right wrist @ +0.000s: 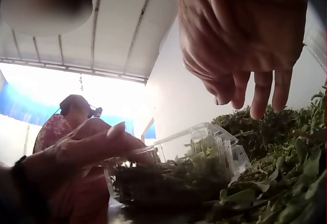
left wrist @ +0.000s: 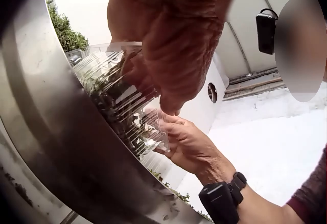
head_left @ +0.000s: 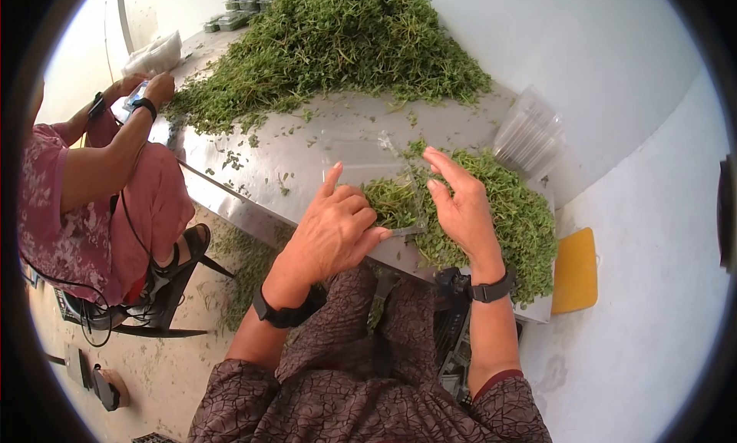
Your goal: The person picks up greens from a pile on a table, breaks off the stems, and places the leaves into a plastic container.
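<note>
Your left hand [head_left: 332, 229] curls its fingers round a clear plastic box [head_left: 393, 205] filled with green herbs (at the steel worktop [head_left: 307, 147] edge). Your right hand [head_left: 461, 205], fingers straight and spread, touches the box's far side, beside loose herbs [head_left: 514, 213].

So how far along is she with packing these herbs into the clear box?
Done: the clear box already holds a good layer of herbs. In hand: the left hand steadies the box while the right hand hovers open above it by the near herb pile. Left: the lid stands open, and the big heap is unpacked.
</note>
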